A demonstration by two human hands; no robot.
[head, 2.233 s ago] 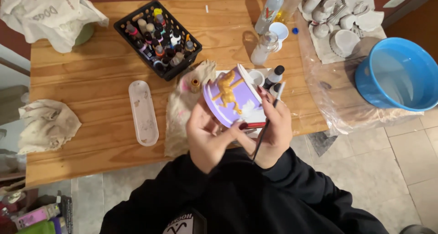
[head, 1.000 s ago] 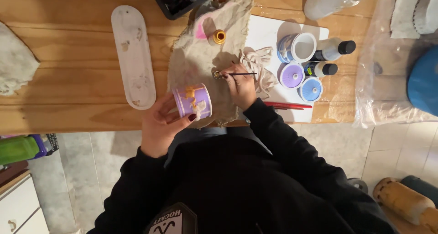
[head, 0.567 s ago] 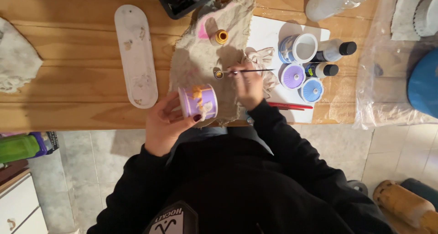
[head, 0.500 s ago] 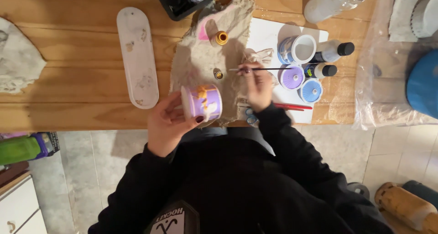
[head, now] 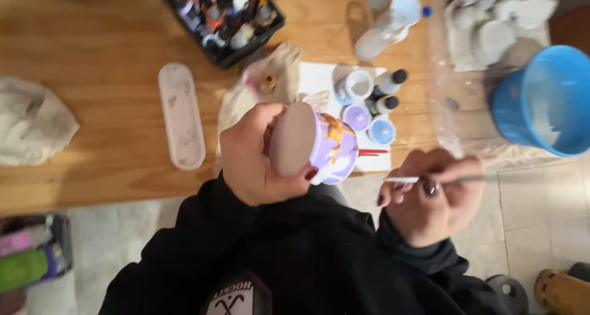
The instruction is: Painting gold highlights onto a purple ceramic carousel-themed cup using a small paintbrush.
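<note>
Counting what lies on the wooden table (head: 92,51): one black tray of small paint bottles (head: 221,14), one long white oval palette (head: 181,123), one crumpled grey rag (head: 31,127) at the far left, one beige cloth (head: 258,87), one white sheet (head: 319,78) with about five small paint pots (head: 369,103) on it, and one blue plastic bucket (head: 544,100) off the table's right end.

One round purple-painted ceramic piece with gold detail (head: 316,144) sits in the left hand (head: 255,158), fingers curled around its rim and thumb pressed at the lower edge, its bare unpainted underside turned up toward the camera, above the table's near edge. One thin paintbrush (head: 430,180) is pinched between thumb and fingertips of the right hand (head: 430,198), lying level, its pale tip just short of the piece and not touching it.

Half a second ago the brush was over the sheet by the pots; now the right hand is off the table, lower right, and the piece is raised closer, tipped over.
</note>
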